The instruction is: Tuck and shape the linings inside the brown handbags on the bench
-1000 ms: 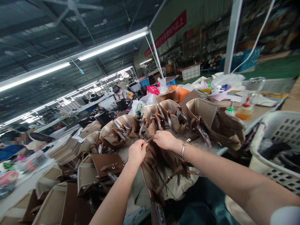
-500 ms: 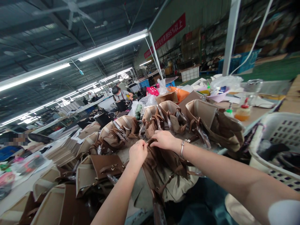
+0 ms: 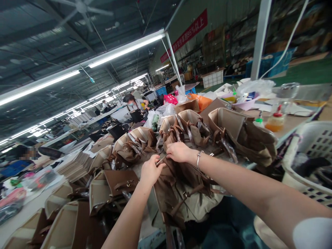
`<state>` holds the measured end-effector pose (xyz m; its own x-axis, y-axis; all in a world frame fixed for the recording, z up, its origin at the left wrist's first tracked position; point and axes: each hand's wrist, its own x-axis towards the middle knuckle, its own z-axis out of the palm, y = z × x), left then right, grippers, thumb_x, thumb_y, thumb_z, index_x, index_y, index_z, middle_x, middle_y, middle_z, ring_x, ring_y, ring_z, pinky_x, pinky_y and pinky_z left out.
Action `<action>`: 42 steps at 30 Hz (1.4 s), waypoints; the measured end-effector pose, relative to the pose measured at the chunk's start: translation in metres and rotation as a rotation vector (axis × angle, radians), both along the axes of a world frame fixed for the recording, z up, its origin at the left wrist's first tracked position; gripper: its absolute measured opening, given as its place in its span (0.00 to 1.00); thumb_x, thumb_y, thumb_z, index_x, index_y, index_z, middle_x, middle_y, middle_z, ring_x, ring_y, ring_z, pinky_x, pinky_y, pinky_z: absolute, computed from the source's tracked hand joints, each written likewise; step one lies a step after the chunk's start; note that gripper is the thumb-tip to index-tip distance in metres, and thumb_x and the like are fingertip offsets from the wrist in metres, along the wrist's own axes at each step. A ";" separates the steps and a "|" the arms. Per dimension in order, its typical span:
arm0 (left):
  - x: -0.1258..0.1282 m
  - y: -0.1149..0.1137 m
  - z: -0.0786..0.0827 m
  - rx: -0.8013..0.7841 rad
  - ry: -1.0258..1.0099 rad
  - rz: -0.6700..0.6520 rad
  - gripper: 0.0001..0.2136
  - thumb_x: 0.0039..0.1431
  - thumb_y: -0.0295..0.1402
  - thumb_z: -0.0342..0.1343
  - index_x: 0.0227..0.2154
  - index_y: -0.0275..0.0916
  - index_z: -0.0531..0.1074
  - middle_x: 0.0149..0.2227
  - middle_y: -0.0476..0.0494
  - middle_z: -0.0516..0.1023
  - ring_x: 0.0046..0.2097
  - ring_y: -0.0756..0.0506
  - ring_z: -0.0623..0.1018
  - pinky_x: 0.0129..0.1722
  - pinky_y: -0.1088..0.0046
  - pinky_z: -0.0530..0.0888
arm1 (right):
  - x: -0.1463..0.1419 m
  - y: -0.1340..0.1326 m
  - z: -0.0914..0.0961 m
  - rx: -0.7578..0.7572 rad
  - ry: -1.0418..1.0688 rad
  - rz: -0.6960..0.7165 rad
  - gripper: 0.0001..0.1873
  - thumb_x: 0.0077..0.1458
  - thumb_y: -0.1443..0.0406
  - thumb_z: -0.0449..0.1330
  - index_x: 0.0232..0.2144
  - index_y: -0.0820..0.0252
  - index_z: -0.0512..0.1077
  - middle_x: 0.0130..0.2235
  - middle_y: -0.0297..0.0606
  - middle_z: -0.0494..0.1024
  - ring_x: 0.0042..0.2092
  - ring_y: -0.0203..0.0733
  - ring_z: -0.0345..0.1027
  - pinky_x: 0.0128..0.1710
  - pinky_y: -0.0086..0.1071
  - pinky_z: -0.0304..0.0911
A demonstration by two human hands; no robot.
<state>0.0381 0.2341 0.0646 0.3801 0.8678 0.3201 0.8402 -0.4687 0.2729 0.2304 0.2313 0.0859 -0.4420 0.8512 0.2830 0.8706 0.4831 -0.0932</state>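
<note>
A brown handbag [image 3: 169, 193] with a pale lining spilling out lies at the table's front, its upper edge between my hands. My left hand [image 3: 151, 171] is closed in a pinch at the bag's far corner, thumb and fingers on a thin edge. My right hand [image 3: 178, 152], with a silver bracelet on the wrist, is closed over the same edge just to the right, its fingers bent down and partly hidden. A narrow strip of the edge shows between the two hands. A strap with a metal fitting hangs across the bag's front.
More brown bags [image 3: 228, 128] stand in an arc behind and to the left. A stack of flat panels [image 3: 74, 166] lies at left. At right are a bottle of orange liquid [image 3: 275, 122] and a white plastic basket [image 3: 293, 152]. A co-worker [image 3: 136, 103] sits farther back.
My left hand has turned and its thumb now shows along the edge. A small gap has opened between the hands. The view has shifted slightly.
</note>
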 end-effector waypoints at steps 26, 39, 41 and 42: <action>0.005 0.006 0.000 -0.064 0.145 -0.003 0.08 0.54 0.38 0.56 0.33 0.44 0.78 0.32 0.47 0.81 0.34 0.47 0.76 0.32 0.76 0.63 | 0.008 0.008 -0.011 0.037 0.036 0.023 0.13 0.58 0.59 0.53 0.31 0.58 0.75 0.38 0.37 0.75 0.40 0.40 0.68 0.35 0.28 0.58; 0.003 0.009 -0.002 -0.070 0.054 -0.079 0.10 0.57 0.36 0.51 0.29 0.39 0.77 0.27 0.47 0.78 0.30 0.49 0.74 0.31 0.76 0.63 | 0.006 0.002 -0.005 0.008 0.020 0.011 0.14 0.58 0.58 0.53 0.31 0.58 0.75 0.39 0.37 0.75 0.40 0.39 0.68 0.34 0.27 0.58; 0.002 0.008 -0.002 -0.089 0.024 -0.081 0.11 0.58 0.36 0.50 0.29 0.39 0.77 0.26 0.47 0.78 0.29 0.49 0.74 0.30 0.76 0.64 | 0.006 0.002 -0.005 0.004 0.019 0.011 0.14 0.58 0.59 0.53 0.31 0.58 0.75 0.39 0.38 0.75 0.40 0.39 0.68 0.35 0.27 0.59; 0.001 0.008 -0.002 -0.101 0.014 -0.080 0.12 0.59 0.36 0.49 0.29 0.39 0.77 0.26 0.48 0.78 0.29 0.49 0.74 0.30 0.76 0.64 | 0.005 0.002 -0.005 0.004 0.021 0.011 0.14 0.59 0.59 0.53 0.31 0.58 0.75 0.39 0.38 0.75 0.40 0.40 0.68 0.35 0.27 0.59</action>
